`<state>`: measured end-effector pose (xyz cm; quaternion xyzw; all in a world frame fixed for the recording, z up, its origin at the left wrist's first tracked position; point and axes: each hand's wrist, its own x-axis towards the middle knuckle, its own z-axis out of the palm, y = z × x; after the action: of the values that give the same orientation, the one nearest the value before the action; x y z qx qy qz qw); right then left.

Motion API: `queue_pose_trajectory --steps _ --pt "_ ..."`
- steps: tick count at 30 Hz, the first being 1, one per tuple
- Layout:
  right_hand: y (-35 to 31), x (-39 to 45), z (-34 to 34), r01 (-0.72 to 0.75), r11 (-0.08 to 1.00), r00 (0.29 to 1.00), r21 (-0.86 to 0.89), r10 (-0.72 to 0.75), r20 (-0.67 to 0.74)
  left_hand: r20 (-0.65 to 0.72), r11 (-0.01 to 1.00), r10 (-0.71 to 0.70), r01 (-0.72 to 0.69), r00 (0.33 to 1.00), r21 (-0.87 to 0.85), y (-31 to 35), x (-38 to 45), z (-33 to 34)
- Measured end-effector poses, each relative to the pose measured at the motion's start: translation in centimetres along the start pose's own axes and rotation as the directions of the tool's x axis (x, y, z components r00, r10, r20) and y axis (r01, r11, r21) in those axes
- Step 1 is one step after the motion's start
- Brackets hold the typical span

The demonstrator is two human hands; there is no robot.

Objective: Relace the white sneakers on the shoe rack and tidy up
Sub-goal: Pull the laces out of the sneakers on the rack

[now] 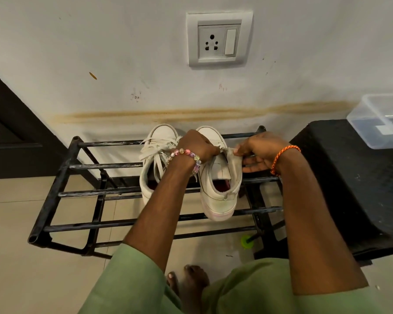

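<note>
Two white sneakers stand side by side on the top bars of a black metal shoe rack (61,166), toes toward the wall. The left sneaker (156,155) has loose laces spread over its tongue. My left hand (196,143), with a bead bracelet, is over the right sneaker (218,189) and pinches a lace end near its upper eyelets. My right hand (259,150), with an orange thread band, pinches the right edge of that sneaker's upper. The front of the right sneaker is hidden behind my hands.
A black stool or stand (354,189) is right of the rack, with a clear plastic box (381,118) on it. A wall socket (219,39) is above. A green-tipped object (246,241) lies on the tiled floor under the rack. My bare foot (188,282) is below.
</note>
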<state>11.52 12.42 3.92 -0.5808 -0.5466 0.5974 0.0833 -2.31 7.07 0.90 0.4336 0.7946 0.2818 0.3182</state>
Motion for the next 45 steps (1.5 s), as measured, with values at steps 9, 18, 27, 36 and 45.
queue_pose_trajectory --steps 9,18,27,36,45 --pt "0.3 0.3 -0.1 -0.004 1.0 1.0 0.012 0.004 -0.001 -0.153 0.873 0.004 -0.078 0.988 -0.481 0.8 0.3 -2.9" --pt "0.3 0.2 -0.1 0.0 1.0 1.0 0.004 0.0 -0.012 -0.067 0.879 -0.066 0.026 0.996 -0.477 0.1 0.4 -2.8" --pt "0.1 -0.1 0.0 -0.002 1.0 1.0 0.01 0.002 -0.001 -0.011 0.996 0.071 -0.07 0.997 0.05 -0.4 0.1 -0.9" --pt "0.2 0.1 -0.1 -0.005 1.0 1.0 0.021 0.005 0.006 -0.093 0.983 -0.099 0.083 0.991 -0.162 -1.2 0.9 -2.9" --pt "0.2 0.2 -0.1 -0.006 1.0 1.0 0.009 0.006 0.009 -0.507 0.714 -0.344 -0.13 0.79 -0.688 0.1 0.0 -4.3"
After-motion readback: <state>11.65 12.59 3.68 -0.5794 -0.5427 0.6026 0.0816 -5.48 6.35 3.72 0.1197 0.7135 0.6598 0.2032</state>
